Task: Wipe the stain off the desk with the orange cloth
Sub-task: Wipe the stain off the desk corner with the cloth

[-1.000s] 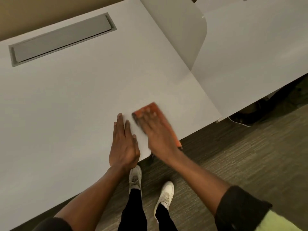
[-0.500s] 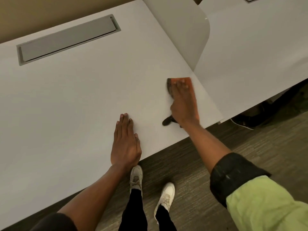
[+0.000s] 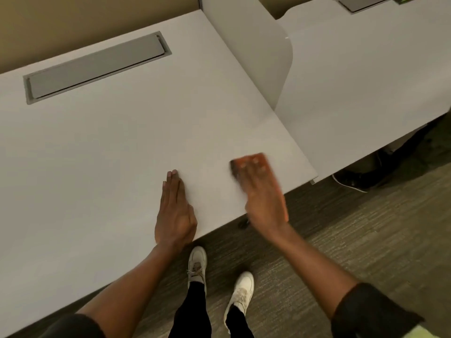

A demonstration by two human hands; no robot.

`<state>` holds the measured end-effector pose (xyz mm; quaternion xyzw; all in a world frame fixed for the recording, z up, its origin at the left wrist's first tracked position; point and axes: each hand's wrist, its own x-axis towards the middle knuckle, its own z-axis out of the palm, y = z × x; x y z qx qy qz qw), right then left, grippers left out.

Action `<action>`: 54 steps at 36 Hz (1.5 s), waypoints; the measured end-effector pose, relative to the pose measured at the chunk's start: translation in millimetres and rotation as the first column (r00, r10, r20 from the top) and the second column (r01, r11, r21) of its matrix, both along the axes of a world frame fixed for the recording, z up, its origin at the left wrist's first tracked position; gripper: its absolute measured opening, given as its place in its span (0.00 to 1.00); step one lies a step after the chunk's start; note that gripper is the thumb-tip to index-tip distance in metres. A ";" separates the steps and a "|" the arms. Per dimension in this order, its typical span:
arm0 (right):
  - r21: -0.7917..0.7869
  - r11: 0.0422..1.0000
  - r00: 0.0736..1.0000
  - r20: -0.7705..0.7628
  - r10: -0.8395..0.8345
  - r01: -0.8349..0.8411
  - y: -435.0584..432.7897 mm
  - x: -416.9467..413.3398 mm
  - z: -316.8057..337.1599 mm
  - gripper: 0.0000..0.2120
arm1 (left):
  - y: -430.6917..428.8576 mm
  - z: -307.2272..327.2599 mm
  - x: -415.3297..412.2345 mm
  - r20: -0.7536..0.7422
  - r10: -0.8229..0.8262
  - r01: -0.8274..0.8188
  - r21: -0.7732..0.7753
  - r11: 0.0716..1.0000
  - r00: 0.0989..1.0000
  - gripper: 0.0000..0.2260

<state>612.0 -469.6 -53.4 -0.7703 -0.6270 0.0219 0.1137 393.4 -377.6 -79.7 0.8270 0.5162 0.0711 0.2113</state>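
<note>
The orange cloth (image 3: 264, 160) lies flat on the white desk (image 3: 117, 147) near its front right corner, mostly covered by my right hand (image 3: 262, 196), which presses down on it with fingers spread; both are motion-blurred. My left hand (image 3: 174, 211) rests flat on the desk just left of it, palm down, fingers together, holding nothing. No stain shows on the desk surface around the cloth.
A grey cable-tray lid (image 3: 95, 67) is set into the desk at the back left. A curved divider panel (image 3: 256, 52) separates this desk from a second white desk (image 3: 366, 76) on the right. My white shoes (image 3: 197, 264) stand on dark carpet below the front edge.
My right hand has slid the cloth back from the far right near the divider toward the front edge. The left hand has stayed planted.
</note>
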 end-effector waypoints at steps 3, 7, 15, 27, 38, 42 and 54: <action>-0.054 0.984 0.985 0.045 -0.168 0.170 30.9 43.1 2.3 0.37 | -0.7 1.0 1.0 -0.006 0.002 -0.002 0.006 1.000 1.000 0.32; -0.087 0.972 0.975 -0.017 -0.222 0.220 67.9 34.8 4.0 0.35 | -2.5 1.8 2.2 -0.034 -0.002 0.003 0.020 1.000 0.999 0.32; -0.028 0.986 0.967 -0.204 0.154 -0.163 48.6 -68.6 1.4 0.39 | 3.2 -6.7 -1.9 -0.053 -0.048 0.051 0.047 0.998 0.997 0.32; -0.003 0.989 0.984 -0.107 0.144 -0.145 -3.1 -17.2 -7.1 0.36 | 1.2 -7.9 -4.6 -0.033 -0.047 0.049 0.042 0.998 0.998 0.32; -0.022 0.972 0.949 -0.222 0.225 -0.236 22.5 -66.9 3.5 0.35 | 10.5 -11.5 -16.2 0.065 -0.135 0.133 0.033 0.991 0.989 0.29; -0.092 0.921 0.915 -0.189 0.357 -0.378 -15.0 -58.6 4.5 0.39 | 7.0 -11.9 -36.5 0.020 -0.163 0.161 0.072 0.984 0.986 0.29; -0.069 0.989 0.971 -0.210 0.116 -0.133 42.6 -76.0 9.1 0.32 | -16.2 -8.9 -49.9 0.024 -0.089 0.087 0.064 0.994 0.996 0.28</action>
